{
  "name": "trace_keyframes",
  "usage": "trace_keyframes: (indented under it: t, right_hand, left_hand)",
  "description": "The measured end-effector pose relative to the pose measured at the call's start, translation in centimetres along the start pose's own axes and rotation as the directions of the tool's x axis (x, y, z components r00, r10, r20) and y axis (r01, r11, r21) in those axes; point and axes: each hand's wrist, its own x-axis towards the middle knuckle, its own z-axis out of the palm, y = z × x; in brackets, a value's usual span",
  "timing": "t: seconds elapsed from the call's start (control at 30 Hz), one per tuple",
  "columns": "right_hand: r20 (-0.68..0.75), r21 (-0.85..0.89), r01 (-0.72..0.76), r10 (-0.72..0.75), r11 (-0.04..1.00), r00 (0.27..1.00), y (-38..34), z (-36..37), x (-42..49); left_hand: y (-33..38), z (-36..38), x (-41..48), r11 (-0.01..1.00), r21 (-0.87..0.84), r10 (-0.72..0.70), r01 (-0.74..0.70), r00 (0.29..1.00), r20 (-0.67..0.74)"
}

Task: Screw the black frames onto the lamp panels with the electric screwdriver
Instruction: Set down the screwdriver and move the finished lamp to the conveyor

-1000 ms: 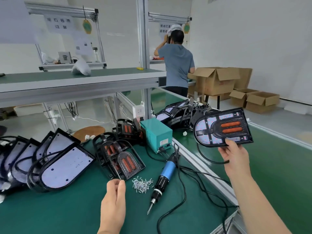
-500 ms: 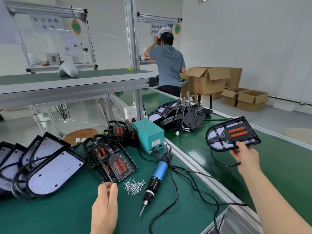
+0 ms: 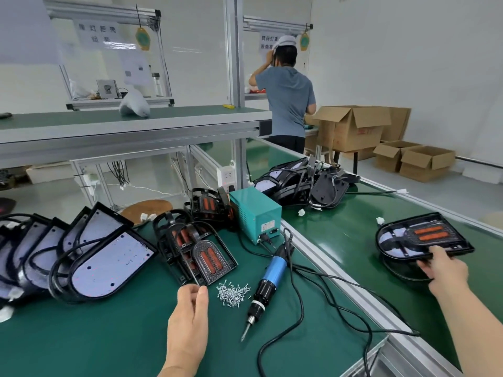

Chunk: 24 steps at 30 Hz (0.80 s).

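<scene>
Right hand [image 3: 441, 270], grip closed on a framed lamp [image 3: 424, 238] at the belt [image 3: 340, 240]; left hand [image 3: 190, 308] near the frames [image 3: 201, 254], grip perhaps pinching something, cannot tell; screwdriver [image 3: 268, 281] lies on the counter [image 3: 109, 336] beside screws [image 3: 232, 292].

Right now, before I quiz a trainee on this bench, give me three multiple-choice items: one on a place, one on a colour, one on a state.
1. Where does the screwdriver lie?
A) on the mat, right of the screws
B) on the upper shelf
C) in a carton

2. What colour is the power box?
A) red
B) yellow
C) teal

3. What is the right hand doing?
A) hanging idle
B) gripping the lamp
C) holding the screwdriver

Key: 1 A, it lies on the green mat beside the screw pile; 2 C, its casing is teal; 3 B, its fingers curl over the lamp's near edge.
</scene>
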Motion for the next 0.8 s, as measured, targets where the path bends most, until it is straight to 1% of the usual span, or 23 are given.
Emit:
trace_keyframes:
  t: [0.23, 0.33, 0.4, 0.43, 0.5, 0.57, 0.63, 0.73, 0.8]
  right_hand:
    - [-0.06, -0.068, -0.049, 0.044, 0.996, 0.997, 0.4, -0.3, 1.9]
    - [-0.089, -0.148, -0.053, 0.041, 0.988, 0.995, 1.1, -0.3, 2.3]
    - [-0.132, -0.299, -0.063, 0.024, 0.952, 0.991, 1.5, 0.0, 2.3]
    - [-0.172, -0.403, -0.089, 0.02, 0.911, 0.985, 1.6, 0.2, 2.5]
    - [-0.254, -0.536, -0.137, -0.004, 0.833, 0.967, 1.6, 1.0, 1.9]
    - [-0.267, -0.621, -0.103, -0.086, 0.777, 0.96, 1.1, 1.6, 0.6]
    - [-0.244, -0.68, -0.043, -0.17, 0.732, 0.955, 0.9, 2.2, -1.1]
    - [-0.147, -0.71, 0.107, -0.295, 0.696, 0.944, 1.0, 3.5, -3.7]
    - [-0.061, -0.717, 0.2, -0.345, 0.668, 0.937, 1.3, 4.8, -5.8]
  left_hand:
    - [0.1, 0.0, -0.2, 0.999, -0.038, -0.007, 0.007, 1.0, 0.013]
    - [0.2, -0.1, -0.2, 0.998, -0.055, -0.013, 0.014, 1.0, 0.018]
    - [0.2, -0.1, -0.2, 0.998, -0.055, -0.011, 0.012, 1.0, 0.019]
    - [0.2, -0.1, -0.2, 0.998, -0.056, -0.01, 0.011, 1.0, 0.018]
    - [0.1, -0.1, -0.2, 0.998, -0.059, -0.007, 0.008, 1.0, 0.017]
    - [0.1, -0.1, -0.3, 0.998, -0.063, -0.001, 0.002, 1.0, 0.018]
    - [0.1, -0.1, -0.2, 0.998, -0.063, 0.004, -0.003, 1.0, 0.017]
    - [0.1, -0.1, -0.2, 0.998, -0.069, 0.009, -0.008, 1.0, 0.017]
    - [0.0, -0.1, -0.2, 0.998, -0.065, 0.011, -0.01, 1.0, 0.018]
